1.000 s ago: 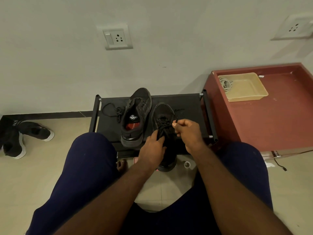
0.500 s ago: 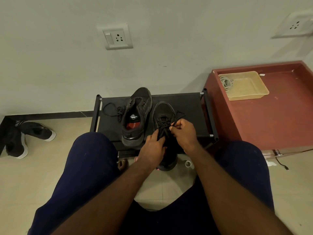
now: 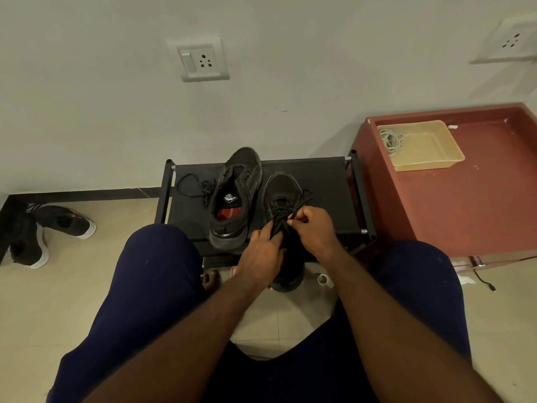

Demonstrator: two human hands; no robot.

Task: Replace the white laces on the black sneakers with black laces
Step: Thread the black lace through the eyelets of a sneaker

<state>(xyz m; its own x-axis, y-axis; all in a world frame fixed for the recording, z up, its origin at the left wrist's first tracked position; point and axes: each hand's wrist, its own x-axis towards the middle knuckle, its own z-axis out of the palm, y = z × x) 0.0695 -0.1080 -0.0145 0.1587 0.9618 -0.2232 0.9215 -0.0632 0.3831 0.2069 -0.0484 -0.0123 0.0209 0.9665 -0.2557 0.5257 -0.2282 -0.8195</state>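
At my 10 o'clock a spare pair of black, white-soled trainers (image 3: pixel 52 231) lies on the floor. Straight ahead stands the low black fabric-topped rack (image 3: pixel 325 184). On its left part a loose black cord lace (image 3: pixel 190 186) trails out at 9 o'clock from the black mesh sneaker with the red insole (image 3: pixel 235 196).

Just right of that sits the second black sneaker (image 3: pixel 283 189), long axis running 6 to 12, toe at 12, heel overhanging toward me. My left hand (image 3: pixel 260 257) has its grip closed on the sneaker's throat, fingers curled over the tongue. My right hand (image 3: pixel 315 232) is nearer the eyelets and pinches the speckled black lace (image 3: pixel 302 203) at 3 o'clock of the eyelet row. I judge the next threading runs from there toward 9, across the tongue. At 2 o'clock a red cabinet (image 3: pixel 465 213) carries a beige plastic tray (image 3: pixel 427 149).
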